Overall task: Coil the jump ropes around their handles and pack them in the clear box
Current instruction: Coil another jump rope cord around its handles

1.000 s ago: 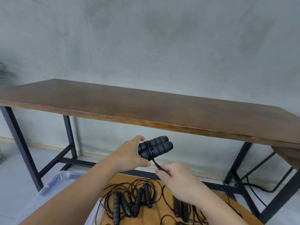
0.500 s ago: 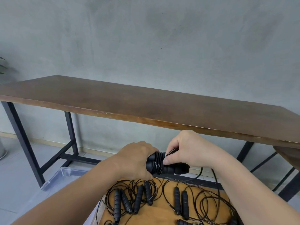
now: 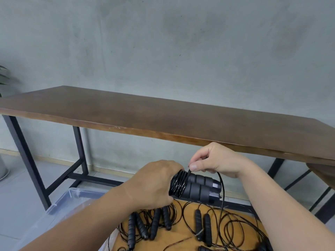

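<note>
The left hand [image 3: 154, 183] grips two black ribbed foam handles [image 3: 199, 187] held side by side; just right, the right hand [image 3: 213, 158] pinches thin black cord [image 3: 221, 189].

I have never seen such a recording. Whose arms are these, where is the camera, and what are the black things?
There is one view, from a camera worn on a person's head, looking down at their own bare hands. The left hand grips two black foam handles of a jump rope. The right hand pinches the thin black rope and winds it around them. Below, loose jump ropes lie on an orange-brown surface. A clear plastic box sits at the left.
</note>
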{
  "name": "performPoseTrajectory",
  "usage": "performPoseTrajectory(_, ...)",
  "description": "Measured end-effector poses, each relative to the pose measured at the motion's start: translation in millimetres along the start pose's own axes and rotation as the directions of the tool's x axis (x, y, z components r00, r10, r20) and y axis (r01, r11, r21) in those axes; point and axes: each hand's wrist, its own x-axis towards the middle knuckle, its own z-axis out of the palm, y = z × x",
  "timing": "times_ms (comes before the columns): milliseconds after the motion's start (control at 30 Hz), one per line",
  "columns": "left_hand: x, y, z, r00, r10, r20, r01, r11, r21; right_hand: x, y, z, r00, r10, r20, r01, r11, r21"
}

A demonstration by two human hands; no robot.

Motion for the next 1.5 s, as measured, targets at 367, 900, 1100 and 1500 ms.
performPoseTrajectory(367, 4.6, 4.5, -5.7, 0.985, -0.165, -0.055, 0.15, 0.965, -0.217, 0.4, 36.8, 50.4, 0.985, 0.119, -0.127, 0.025, 0.625, 0.78)
performPoseTrajectory(900, 27.7, -13.9, 7.8, 0.907, -0.361, -0.218, 0.378, 0.925, 0.039, -19.0, 29.2, 99.9, 0.952, 0.214, -0.221, -0.177, 0.969, 0.174)
performPoseTrajectory(1100, 26.3, -6.8, 20.4, 0.92, -0.334, -0.206, 0.382, 0.881, 0.278, -30.1, 7.0, 96.6, 0.965, 0.097, -0.243, -0.182, 0.917, -0.354)
performPoseTrajectory(1500, 9.8, 3.3, 20.9, 0.982, -0.153, -0.112, 0.182, 0.921, 0.344, -32.8, -32.0, 28.0, 0.989, 0.049, -0.141, -0.107, 0.89, -0.442)
